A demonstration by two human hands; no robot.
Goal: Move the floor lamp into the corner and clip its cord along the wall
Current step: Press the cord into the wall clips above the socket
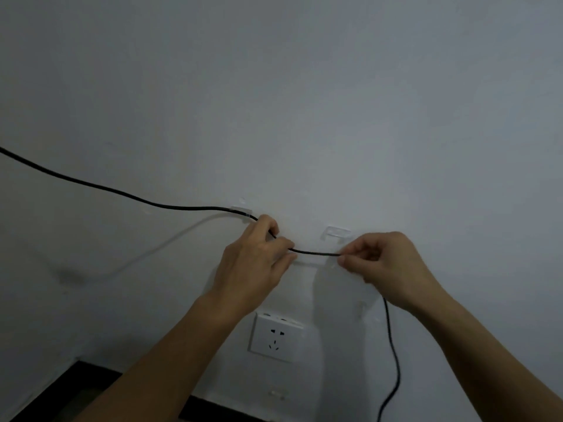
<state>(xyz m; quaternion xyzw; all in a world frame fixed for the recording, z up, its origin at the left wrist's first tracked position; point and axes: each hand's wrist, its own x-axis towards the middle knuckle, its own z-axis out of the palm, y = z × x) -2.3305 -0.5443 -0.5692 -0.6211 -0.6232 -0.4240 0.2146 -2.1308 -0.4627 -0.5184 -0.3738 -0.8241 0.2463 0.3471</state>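
A thin black cord (pixel 122 193) comes in from the left edge and passes through a clear clip (pixel 242 212) stuck on the white wall. My left hand (pixel 256 257) pinches the cord just right of that clip. My right hand (pixel 387 263) pinches it further right, so a short stretch (pixel 316 253) runs taut between the hands. A second clear clip (pixel 336 233) sits on the wall just above that stretch, with no cord in it. Below my right hand the cord (pixel 393 351) hangs down and leaves the frame at the bottom. The lamp is out of view.
A white wall socket (pixel 275 336) sits below the hands with nothing plugged in. Another small clear clip (pixel 277 392) is stuck low on the wall, and one more (pixel 361 306) is near my right wrist. A dark skirting strip (pixel 61 388) runs along the bottom left.
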